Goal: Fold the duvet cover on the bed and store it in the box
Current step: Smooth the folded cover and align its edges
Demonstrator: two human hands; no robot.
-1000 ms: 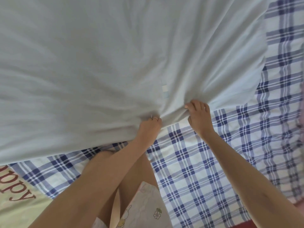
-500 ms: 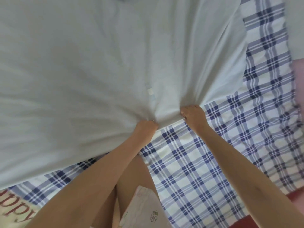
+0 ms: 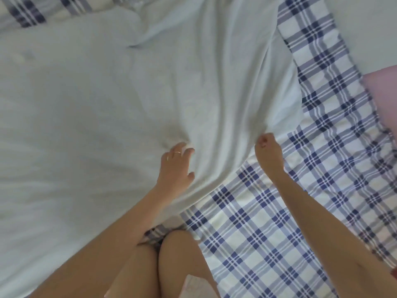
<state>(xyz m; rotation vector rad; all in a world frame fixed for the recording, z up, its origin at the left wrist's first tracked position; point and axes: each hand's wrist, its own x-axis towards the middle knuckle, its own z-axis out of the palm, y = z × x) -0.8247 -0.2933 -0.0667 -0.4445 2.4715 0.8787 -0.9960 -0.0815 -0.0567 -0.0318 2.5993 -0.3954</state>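
The soft, wrinkly pale duvet cover (image 3: 107, 104) lies spread over the blue plaid sheet (image 3: 257, 233). Left hand (image 3: 175, 166) rests on it with loose, spread fingers, just off the sheet. Right hand (image 3: 268, 155), above the sheet, pinches the cover's bunched edge.

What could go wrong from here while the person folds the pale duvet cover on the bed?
1. Only the right hand pinches the duvet cover at its edge; the left hand just rests open on it, so a pull may skew the fold.
2. Creases fan out from the pinch and could get folded in.
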